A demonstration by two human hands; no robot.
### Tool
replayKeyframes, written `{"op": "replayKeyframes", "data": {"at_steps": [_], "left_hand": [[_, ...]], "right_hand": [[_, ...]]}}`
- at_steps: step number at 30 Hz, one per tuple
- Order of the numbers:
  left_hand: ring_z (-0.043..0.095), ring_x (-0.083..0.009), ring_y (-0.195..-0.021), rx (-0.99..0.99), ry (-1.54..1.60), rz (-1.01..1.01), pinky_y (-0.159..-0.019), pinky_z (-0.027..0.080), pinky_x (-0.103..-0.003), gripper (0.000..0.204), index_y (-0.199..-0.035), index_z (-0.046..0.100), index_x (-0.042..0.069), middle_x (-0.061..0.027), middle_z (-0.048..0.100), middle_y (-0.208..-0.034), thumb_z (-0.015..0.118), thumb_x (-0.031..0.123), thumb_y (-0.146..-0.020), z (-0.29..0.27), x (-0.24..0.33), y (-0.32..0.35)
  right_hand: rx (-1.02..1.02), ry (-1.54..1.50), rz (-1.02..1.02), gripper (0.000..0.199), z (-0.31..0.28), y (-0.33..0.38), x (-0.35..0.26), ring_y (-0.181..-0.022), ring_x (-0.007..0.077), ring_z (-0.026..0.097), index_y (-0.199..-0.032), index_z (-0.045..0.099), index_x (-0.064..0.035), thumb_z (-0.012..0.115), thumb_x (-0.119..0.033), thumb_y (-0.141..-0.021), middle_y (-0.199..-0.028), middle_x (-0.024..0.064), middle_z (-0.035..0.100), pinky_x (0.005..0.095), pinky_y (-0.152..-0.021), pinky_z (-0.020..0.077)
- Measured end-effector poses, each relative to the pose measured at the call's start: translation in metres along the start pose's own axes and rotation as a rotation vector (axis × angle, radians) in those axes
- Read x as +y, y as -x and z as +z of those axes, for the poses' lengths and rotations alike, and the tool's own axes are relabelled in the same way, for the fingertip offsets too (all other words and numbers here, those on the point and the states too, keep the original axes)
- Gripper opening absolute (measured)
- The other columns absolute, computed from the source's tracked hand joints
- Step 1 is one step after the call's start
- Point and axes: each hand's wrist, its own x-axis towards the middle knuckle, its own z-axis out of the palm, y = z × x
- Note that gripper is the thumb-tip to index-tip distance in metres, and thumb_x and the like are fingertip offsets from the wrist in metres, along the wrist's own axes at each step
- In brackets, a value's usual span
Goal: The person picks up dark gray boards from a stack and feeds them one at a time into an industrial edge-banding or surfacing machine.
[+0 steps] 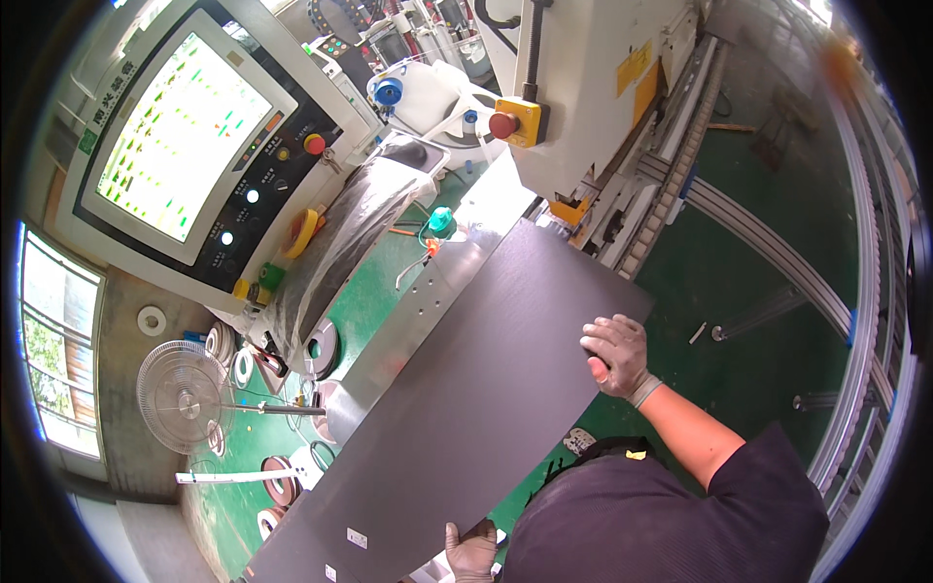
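Observation:
A long dark grey panel (457,379) lies slantwise in front of me, from the lower left up to the machine. My right hand (619,352), in a pale glove with a bare thumb tip, grips the panel's near edge toward its far end. Its fingers lie over the top, close together. My left hand (471,551), also gloved, is at the near edge lower down. Its thumb rests on top and the other fingers are partly hidden under the panel. Two small white labels (358,537) are stuck on the panel's lower left part.
The panel lies along a metal machine table (389,364). Beyond stand a control console (185,136) with a lit screen and a yellow box with a red stop button (503,124). A fan (185,396) and tape rolls (282,481) are at left; a metal roller frame (777,253) curves at right.

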Motion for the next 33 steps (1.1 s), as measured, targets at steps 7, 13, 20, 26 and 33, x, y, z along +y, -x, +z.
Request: {"op": "replayKeyframes", "data": {"at_steps": [7, 13, 20, 26, 33], "left_hand": [[0.050, -0.0370, -0.132, 0.254, -0.485, -0.205, -0.116, 0.035, -0.055, 0.045, -0.136, 0.056, 0.003, -0.0196, 0.058, -0.138, 0.063, 0.027, -0.098, 0.059, -0.049, -0.037], [0.042, -0.0297, -0.141, 0.167, -0.761, -0.457, -0.121, 0.029, -0.044, 0.057, -0.146, 0.047, -0.001, -0.0149, 0.049, -0.149, 0.058, 0.033, -0.102, 0.092, -0.086, -0.085], [0.046, -0.0235, -0.138, -0.012, -0.698, -0.648, -0.119, 0.032, -0.039, 0.051, -0.144, 0.049, 0.001, -0.0118, 0.052, -0.146, 0.051, 0.036, -0.106, 0.124, -0.136, -0.144], [0.057, -0.0252, -0.124, -0.458, -1.645, 0.040, -0.111, 0.042, -0.037, 0.042, -0.131, 0.059, -0.001, -0.0142, 0.063, -0.130, 0.049, 0.031, -0.106, 0.211, -0.102, -0.128], [0.030, -0.0430, -0.147, 0.227, -2.654, 0.919, -0.121, 0.022, -0.051, 0.063, -0.147, 0.048, 0.006, -0.0211, 0.038, -0.157, 0.057, 0.036, -0.093, 0.156, 0.055, -0.142]], "right_hand": [[0.017, 0.016, -0.036, 0.034, -0.017, -0.023, 0.078, -0.104, 0.0319, 0.065, -0.097, 0.069, -0.0082, 0.053, -0.038, -0.097, -0.109, 0.0096, 0.070, 0.0466, -0.093, 0.0470], [-0.074, 0.204, -0.031, 0.029, -0.034, -0.020, 0.164, -0.125, 0.0341, 0.055, -0.117, 0.065, -0.0096, 0.053, -0.026, -0.097, -0.128, 0.0111, 0.064, 0.0520, -0.112, 0.0356], [-0.197, 0.492, 0.403, 0.045, -0.044, -0.032, 0.231, -0.142, 0.0369, 0.039, -0.139, 0.056, -0.0089, 0.058, -0.028, -0.098, -0.147, 0.0129, 0.051, 0.0536, -0.118, 0.0280], [-0.212, 0.200, 0.492, 0.032, 0.006, -0.003, 0.099, -0.144, 0.0365, 0.038, -0.123, 0.064, -0.0153, 0.063, -0.028, -0.094, -0.146, 0.0077, 0.054, 0.0637, -0.117, 0.0201], [-0.235, 0.238, 0.470, 0.019, 0.013, -0.001, -0.011, -0.139, 0.0293, 0.047, -0.106, 0.069, -0.0201, 0.067, -0.022, -0.087, -0.133, -0.0003, 0.064, 0.0687, -0.116, 0.0127]]}}
